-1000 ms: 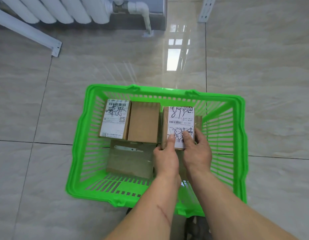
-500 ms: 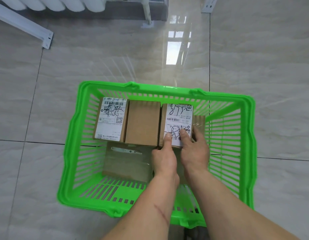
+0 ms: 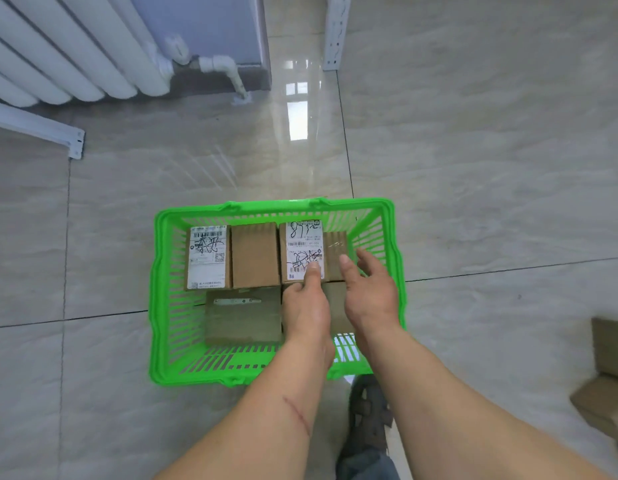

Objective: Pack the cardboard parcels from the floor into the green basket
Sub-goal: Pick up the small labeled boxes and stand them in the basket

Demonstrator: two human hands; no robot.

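The green basket [image 3: 161, 271] stands on the tiled floor with several cardboard parcels in it. Along its far side lie a labelled parcel [image 3: 207, 256], a plain one [image 3: 254, 259], a second labelled parcel [image 3: 302, 249] and a narrow plain one [image 3: 336, 251]. Another parcel [image 3: 243, 318] lies lower, nearer me. My left hand [image 3: 305, 306] holds the near end of the second labelled parcel, thumb on its label and fingers curled down its near side. My right hand [image 3: 369, 289] hovers just right of it with relaxed fingers, over the narrow parcel, holding nothing.
More cardboard parcels [image 3: 610, 351] lie on the floor at the right edge. A white radiator [image 3: 58, 46] and its pipe are at the far left. A white metal post [image 3: 335, 32] and a white beam [image 3: 33, 129] stand on the floor. My shoe [image 3: 369, 420] is below the basket.
My right hand has let go of the labelled parcel and drawn off to the right with fingers loose. My left thumb stays on the label. The view has pulled back.
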